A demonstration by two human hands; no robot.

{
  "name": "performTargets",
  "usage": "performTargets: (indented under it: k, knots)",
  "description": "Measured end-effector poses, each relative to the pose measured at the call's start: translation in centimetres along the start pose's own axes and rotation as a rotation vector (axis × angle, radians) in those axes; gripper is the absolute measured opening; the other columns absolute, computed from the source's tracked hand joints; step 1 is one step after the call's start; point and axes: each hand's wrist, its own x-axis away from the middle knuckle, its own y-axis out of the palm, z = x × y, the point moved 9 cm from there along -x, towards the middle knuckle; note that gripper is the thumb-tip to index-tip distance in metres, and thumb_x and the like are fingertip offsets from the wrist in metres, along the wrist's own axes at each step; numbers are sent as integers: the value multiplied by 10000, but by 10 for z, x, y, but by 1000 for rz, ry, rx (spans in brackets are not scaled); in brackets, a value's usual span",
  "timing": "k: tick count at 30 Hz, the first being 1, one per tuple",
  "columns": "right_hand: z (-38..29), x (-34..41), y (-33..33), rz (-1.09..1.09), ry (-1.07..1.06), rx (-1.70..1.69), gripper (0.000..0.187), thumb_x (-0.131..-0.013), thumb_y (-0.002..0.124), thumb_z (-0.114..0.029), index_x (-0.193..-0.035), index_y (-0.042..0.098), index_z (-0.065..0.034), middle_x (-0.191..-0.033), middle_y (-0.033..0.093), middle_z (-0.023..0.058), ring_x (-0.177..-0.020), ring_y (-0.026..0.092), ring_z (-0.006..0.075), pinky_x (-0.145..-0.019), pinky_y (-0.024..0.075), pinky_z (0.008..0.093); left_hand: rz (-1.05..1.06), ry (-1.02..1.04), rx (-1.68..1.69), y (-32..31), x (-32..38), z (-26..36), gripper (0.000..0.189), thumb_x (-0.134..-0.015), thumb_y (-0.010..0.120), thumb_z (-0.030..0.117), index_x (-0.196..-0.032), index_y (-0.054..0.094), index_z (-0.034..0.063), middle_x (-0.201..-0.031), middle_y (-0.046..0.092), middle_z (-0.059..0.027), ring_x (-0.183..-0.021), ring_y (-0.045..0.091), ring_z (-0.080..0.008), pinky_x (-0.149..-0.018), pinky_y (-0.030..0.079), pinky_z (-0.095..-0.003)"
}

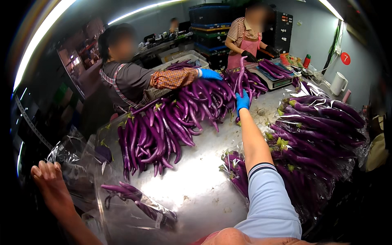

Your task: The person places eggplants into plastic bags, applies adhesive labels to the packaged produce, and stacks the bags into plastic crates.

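My right hand [243, 101], in a blue glove, grips a long purple eggplant [242, 73] that stands up at the far side of the metal table. Beside it lies a heap of loose eggplants [165, 128]. My bare left hand [47, 176] is raised at the left edge, fingers curled, near clear plastic film; whether it holds anything is unclear. A clear bag with eggplants [147, 205] lies at the near left of the table. Several eggplants in clear plastic [315, 131] are stacked at the right, with another wrapped bunch [237, 171] beside my right forearm.
A co-worker's blue-gloved hand [211, 74] rests over the heap. Another co-worker in black gloves [249, 56] stands behind a scale [277, 82] bearing eggplants. A white kettle [338, 83] and a red bottle [307, 61] stand at the far right. Stacked crates [211, 30] are behind.
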Motion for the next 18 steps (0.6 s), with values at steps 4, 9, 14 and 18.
performTargets:
  k: [4, 9, 14, 18]
  knots:
    - [21, -12, 25, -40, -4, 218, 548, -678, 616, -347, -1097, 459, -30, -986, 535, 155, -858, 509, 253, -769, 397, 339, -128, 19, -119, -8, 1, 18, 128, -837, 449, 159, -773, 355, 100, -675, 309, 1, -650, 353, -110, -784, 286, -279]
    - [18, -28, -31, 84, -21, 396, 359, -688, 609, -261, -959, 540, -35, -883, 579, 140, -694, 553, 247, -618, 437, 378, 46, 14, 61, -16, -26, 20, 129, -842, 431, 103, -755, 426, 8, -686, 307, -33, -657, 337, -150, -878, 300, -351]
    - [69, -74, -27, 38, 167, 493, 321, -669, 519, -107, -979, 550, -27, -809, 592, 104, -687, 540, 186, -638, 421, 314, -58, -33, 186, -23, -35, 36, 119, -849, 421, 95, -850, 437, -22, -696, 319, -44, -668, 341, -153, -856, 312, -336]
    - [81, -99, -25, 28, 122, 374, 361, -630, 589, -139, -967, 537, -19, -932, 566, 196, -825, 554, 332, -711, 427, 370, 10, -94, 143, -38, -35, 37, 106, -844, 425, 86, -881, 437, -13, -723, 343, -52, -682, 367, -151, -835, 343, -329]
